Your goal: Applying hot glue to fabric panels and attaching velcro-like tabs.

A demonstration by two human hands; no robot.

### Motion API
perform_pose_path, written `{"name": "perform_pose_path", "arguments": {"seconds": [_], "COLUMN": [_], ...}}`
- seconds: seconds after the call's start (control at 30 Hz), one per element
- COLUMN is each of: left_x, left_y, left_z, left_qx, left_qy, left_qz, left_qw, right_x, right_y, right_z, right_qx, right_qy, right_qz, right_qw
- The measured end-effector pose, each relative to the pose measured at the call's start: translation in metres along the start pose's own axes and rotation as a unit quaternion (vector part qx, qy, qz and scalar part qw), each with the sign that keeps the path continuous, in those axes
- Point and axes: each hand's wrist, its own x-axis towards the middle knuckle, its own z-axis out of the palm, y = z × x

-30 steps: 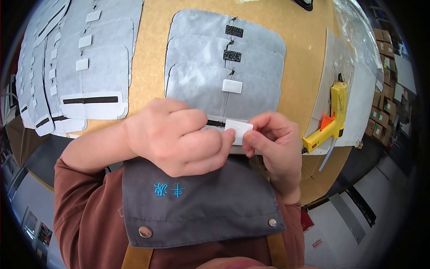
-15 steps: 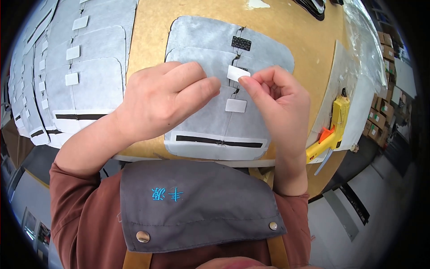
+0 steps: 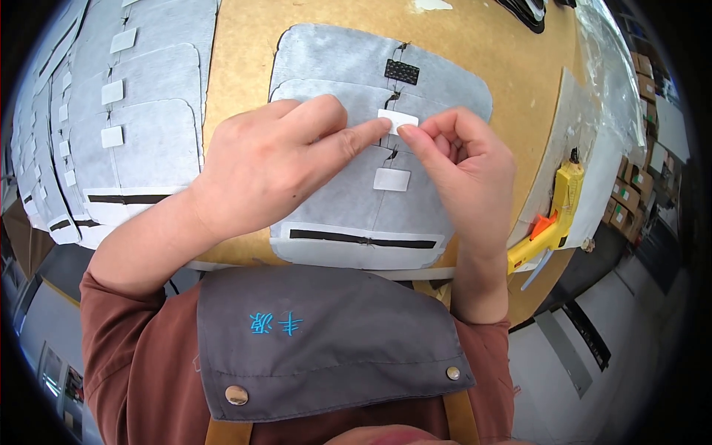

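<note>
Head view: 2 hands [image 3: 271, 165] [image 3: 480, 165] touch a white patch [image 3: 401, 116]; cartons [image 3: 626, 195] hide contents.

A small-goods workshop, by the look of it: a broad tan worktable [image 3: 512, 81] carries batches of overlapping light-grey, round-cornered, fabric-like panels [image 3: 152, 133], 1 yellow plastic glue gun [image 3: 561, 219] with an orange trigger, and crumpled clear plastic sheeting [image 3: 607, 70]. Brown cardboard boxes [image 3: 625, 194] are stacked beyond. The worker wears a dark-grey cloth apron [image 3: 326, 352].
</note>
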Motion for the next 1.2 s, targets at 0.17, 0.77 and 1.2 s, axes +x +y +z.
{"name": "perform_pose_path", "arguments": {"seconds": [0.17,0.77,1.2], "left_x": [-0.001,0.010,0.008], "left_y": [0.001,0.010,0.012], "left_z": [0.000,-0.005,-0.001], "left_qx": [0.016,0.016,0.044], "left_qy": [0.000,-0.027,-0.014], "left_qz": [-0.009,-0.039,-0.033], "left_qw": [1.000,0.999,0.998], "right_x": [-0.010,-0.025,-0.027], "right_y": [0.010,0.039,0.039], "right_z": [0.000,0.002,0.001], "right_qx": [-0.029,-0.288,-0.263], "right_qy": [0.072,0.088,0.114], "right_qz": [-0.044,-0.278,-0.293], "right_qw": [0.996,0.912,0.912]}}
